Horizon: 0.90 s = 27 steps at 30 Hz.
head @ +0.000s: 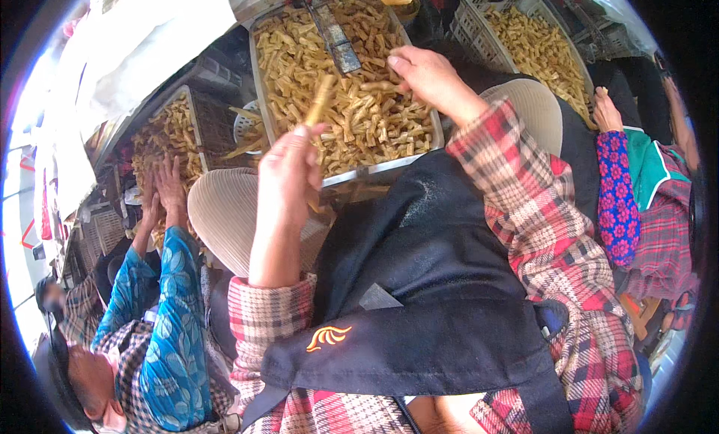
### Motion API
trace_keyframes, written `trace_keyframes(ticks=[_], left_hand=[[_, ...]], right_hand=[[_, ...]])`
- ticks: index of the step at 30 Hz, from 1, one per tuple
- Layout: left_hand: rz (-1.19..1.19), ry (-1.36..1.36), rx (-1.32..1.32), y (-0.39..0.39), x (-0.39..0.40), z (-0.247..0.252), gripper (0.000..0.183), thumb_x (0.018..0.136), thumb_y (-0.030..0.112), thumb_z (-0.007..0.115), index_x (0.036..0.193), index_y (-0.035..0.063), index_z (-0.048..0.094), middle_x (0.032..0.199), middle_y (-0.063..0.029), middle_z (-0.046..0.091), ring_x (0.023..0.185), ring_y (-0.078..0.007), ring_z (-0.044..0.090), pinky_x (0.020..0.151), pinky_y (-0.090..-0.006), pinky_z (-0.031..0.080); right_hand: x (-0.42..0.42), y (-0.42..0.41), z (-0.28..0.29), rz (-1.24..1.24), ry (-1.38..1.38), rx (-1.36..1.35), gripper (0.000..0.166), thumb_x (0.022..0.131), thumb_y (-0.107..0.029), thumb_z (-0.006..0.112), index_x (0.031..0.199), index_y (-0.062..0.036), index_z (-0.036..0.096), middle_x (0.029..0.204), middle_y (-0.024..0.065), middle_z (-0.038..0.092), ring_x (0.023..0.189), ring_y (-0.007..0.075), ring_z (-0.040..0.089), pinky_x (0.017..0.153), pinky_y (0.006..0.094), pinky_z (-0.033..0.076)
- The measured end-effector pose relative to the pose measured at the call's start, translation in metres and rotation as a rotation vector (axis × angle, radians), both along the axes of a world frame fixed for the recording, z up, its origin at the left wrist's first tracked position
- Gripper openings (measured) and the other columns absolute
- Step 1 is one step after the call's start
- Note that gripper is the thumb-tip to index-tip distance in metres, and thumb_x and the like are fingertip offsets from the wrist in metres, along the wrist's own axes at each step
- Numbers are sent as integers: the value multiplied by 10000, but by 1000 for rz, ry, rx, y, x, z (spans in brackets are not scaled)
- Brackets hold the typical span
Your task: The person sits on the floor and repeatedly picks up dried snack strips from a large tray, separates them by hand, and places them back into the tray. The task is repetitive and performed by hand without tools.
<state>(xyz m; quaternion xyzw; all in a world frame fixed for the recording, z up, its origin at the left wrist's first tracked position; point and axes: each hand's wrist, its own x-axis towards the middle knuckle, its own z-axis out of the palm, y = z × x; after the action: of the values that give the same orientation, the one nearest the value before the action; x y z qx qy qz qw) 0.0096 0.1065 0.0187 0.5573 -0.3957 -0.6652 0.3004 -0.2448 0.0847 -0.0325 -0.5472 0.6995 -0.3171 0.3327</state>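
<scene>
Between the thumb and fingers of my left hand (292, 161) is a yellowish-brown root piece (321, 100), slightly blurred, held up over the near left part of the crate. The large pale plastic crate (261, 105) before me is filled with short dried root pieces (365, 119). At the crate's right side my right hand (424, 74) hovers over the pieces with curled fingers; whether it holds one cannot be told. A dark metal blade or bar (341, 43) lies across the far part of the crate, its near end between my hands.
At the left, a co-worker's hands (171, 187) are over another crate of roots (194, 128). A small white perforated basket (242, 125) with longer roots stands between the crates. At right is a further root-filled crate (474, 32), near another person's hand (608, 111).
</scene>
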Motion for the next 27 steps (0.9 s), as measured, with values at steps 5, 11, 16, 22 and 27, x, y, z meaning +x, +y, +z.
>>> trace_keyframes(ticks=[5,11,16,22,27], left_hand=[[-220,-39,-297,43,-28,33,247,1039,230,496,906,61,617,671,61,446,543,-36,380,484,-216,330],[-57,-51,-801,63,-19,37,431,1071,366,363,872,68,603,663,-6,528,536,-84,493,506,-241,419],[-35,404,581,108,-29,82,222,1015,386,506,935,184,550,614,92,385,458,-28,367,403,-171,283],[-47,262,-393,98,-35,77,235,1053,264,477,1124,68,585,899,1,626,631,-13,510,551,-148,392],[-282,-358,-987,83,-7,71,352,1046,304,465,1169,7,606,895,-129,690,754,-208,678,690,-300,514]], right_hand=[[41,59,95,339,410,-711,243,954,-268,532,1034,-80,663,893,141,669,794,299,673,700,414,545],[51,134,148,537,-687,-282,335,1002,-318,543,1031,-25,703,960,62,649,804,115,583,642,251,454],[62,151,131,663,131,-709,344,917,-304,572,1237,-228,673,1441,1,500,1367,271,344,1098,476,164],[38,140,148,283,244,-726,130,860,-147,611,915,-64,696,891,65,697,807,242,644,782,351,440],[62,119,154,397,465,-575,141,854,-196,608,820,-63,645,788,107,677,724,300,668,629,397,504]])
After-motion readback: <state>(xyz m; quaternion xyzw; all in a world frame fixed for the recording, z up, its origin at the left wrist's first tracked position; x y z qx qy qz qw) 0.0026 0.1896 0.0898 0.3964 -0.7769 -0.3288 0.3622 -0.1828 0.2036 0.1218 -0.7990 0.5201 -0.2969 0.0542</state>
